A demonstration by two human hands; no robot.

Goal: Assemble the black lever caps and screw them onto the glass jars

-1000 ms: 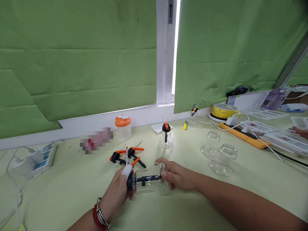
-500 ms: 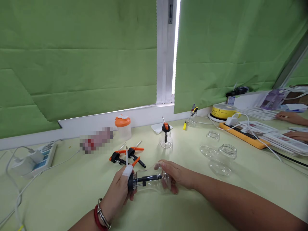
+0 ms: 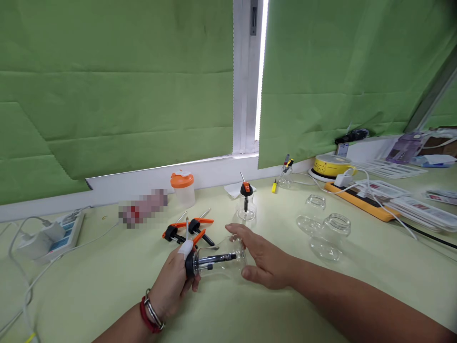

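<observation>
A clear glass bottle (image 3: 223, 259) lies sideways above the table, its black cap to the left and a black tube inside. My left hand (image 3: 174, 276) is wrapped round the cap end, a white wrap on its thumb. At the bottle's base, my right hand (image 3: 264, 259) has its thumb and fingers spread apart, close against the glass. Two black tops with orange levers (image 3: 174, 233) (image 3: 197, 226) lie just behind. A capped bottle (image 3: 246, 202) stands upright farther back.
Two open glass bottles (image 3: 310, 216) (image 3: 330, 238) stand at right. An orange-lidded cup (image 3: 183, 188) is at the wall. Power strips (image 3: 364, 200) (image 3: 66, 238) with cables lie on both sides. Screwdrivers (image 3: 286, 166) stand in a small jar near a yellow disc case (image 3: 332, 166).
My right hand has loosened and spread its fingers at the bottle's base. The bottle and my left hand shifted slightly left and up. Another person's hands have left the right edge.
</observation>
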